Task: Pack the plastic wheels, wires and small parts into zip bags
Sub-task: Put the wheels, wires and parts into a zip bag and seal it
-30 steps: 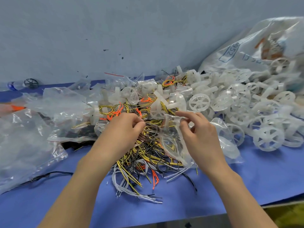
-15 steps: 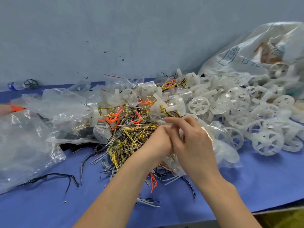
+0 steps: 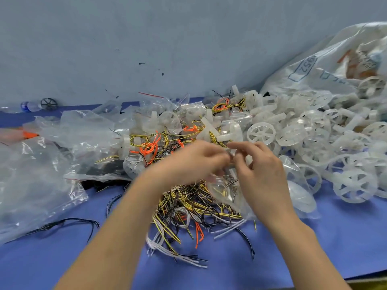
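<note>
Head view: the right hand (image 3: 258, 172) is pinching the mouth of a zip bag (image 3: 223, 190) over the wires (image 3: 184, 208), the left hand (image 3: 193, 162) is too blurred to tell its grip, and holding the mouth wide should ease filling.

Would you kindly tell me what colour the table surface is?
Blue; the table shows best in the head view.

A blue cover (image 3: 314, 237) lies over the table, running from the near edge back to a grey-blue wall (image 3: 146, 38). Small dark marks (image 3: 141, 63) are scattered across the wall. At the far left, close to the wall, a clear water bottle (image 3: 31, 106) with a blue label lies on its side. At the far right a big white sack (image 3: 314, 65) with blue print slumps against the wall. A strip of yellowish floor (image 3: 368, 285) shows in the near right corner.
</note>
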The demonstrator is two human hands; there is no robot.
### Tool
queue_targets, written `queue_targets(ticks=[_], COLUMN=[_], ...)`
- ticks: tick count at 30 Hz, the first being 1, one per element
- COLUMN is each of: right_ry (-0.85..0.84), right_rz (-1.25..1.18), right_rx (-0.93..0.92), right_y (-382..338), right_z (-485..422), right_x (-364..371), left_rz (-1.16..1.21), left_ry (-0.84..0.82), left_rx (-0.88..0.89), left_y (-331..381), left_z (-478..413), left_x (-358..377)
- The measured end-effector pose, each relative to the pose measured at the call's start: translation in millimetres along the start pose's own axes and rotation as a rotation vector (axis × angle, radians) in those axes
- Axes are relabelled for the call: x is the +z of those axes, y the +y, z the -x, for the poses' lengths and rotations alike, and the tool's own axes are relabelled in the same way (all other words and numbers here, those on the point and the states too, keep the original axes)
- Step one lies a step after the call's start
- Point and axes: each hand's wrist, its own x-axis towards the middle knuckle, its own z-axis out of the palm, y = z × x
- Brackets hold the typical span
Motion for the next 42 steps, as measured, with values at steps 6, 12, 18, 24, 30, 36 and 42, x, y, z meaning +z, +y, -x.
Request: queue_targets(ticks=[6, 12, 18, 24, 30, 36, 42], right_ry=[-0.057, -0.08, -0.094, -0.056, -0.072, -0.063, -0.076], right_rz=[0.024, 0.03, 0.03, 0.033, 0.027, 0.02, 0.019], right_rx=[-0.008, -0.009, -0.003, -0.01, -0.009, -0.018, -0.031], right_y=[-0.3, -2.6, 0.7, 1.9, 0.5, -1.2, -2.9], right_z=[-4.1, -3.0, -5.8, -4.5, -3.2, -1.6, 0.3], right_x=[8.9, 13.9, 11.0, 8.1, 8.6, 10.8, 11.1], left_rz=[-0.71, -0.991, -1.145, -1.312, -1.342, -0.574, -0.297], left_ry=[0.546, 0.166, 0.041, 0.05, 0.248, 0.428, 0.222], left_rx=[-0.36, -0.509, -0.43, -0.487, -0.319, -0.203, -0.21], left_y=[-74.7, -115.2, -114.9, -114.0, -110.7, -81.5, -45.5], left_z=[-14.8, -41.0, -42.3, -25.9, -16.0, -10.9, -13.1], left_x=[-111.6, -117.0, -106.7, -123.3, -130.4, -124.2, -110.8])
